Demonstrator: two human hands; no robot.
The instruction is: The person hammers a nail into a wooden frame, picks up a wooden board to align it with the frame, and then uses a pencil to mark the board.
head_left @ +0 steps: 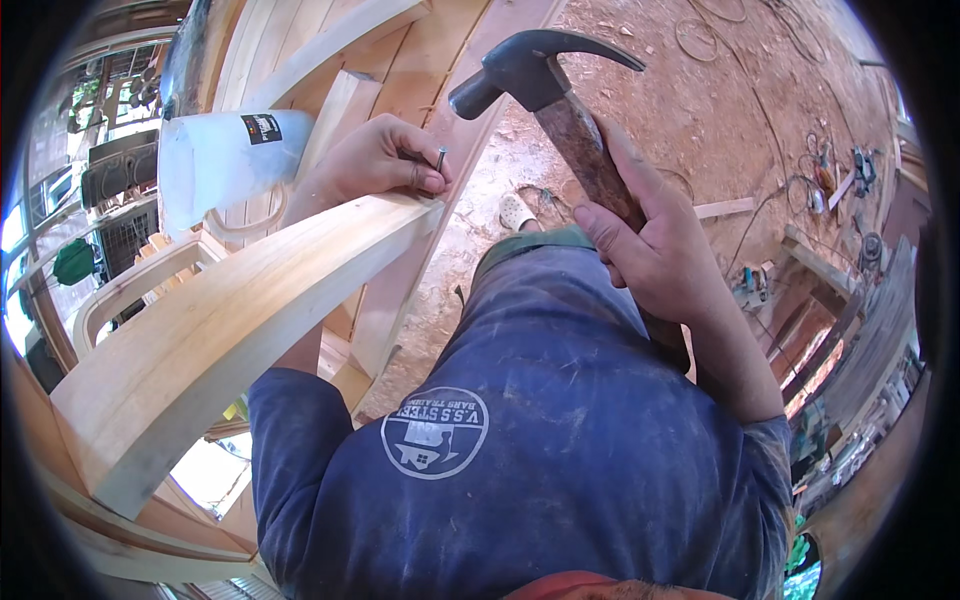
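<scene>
Between the thumb and fingers of my left hand (385, 160), a nail (440, 158) stands upright at the end of a curved wooden piece (240, 275). That pale, smooth piece runs from the lower left toward the middle, and my left arm passes behind it. My right hand (650, 225) is wrapped round the handle of a claw hammer (545, 75). The hammer's dark head is raised, beyond the nail and to its right, apart from it, with the claw pointing right. Whether the nail's tip has entered the wood cannot be made out.
A translucent white bucket (230, 165) stands left of my left hand. Wooden boards (400, 75) lie beyond it. Sawdust and shavings cover the floor (690, 110), where a cable winds along the right. Tools and stacked timber (870, 330) sit at the far right.
</scene>
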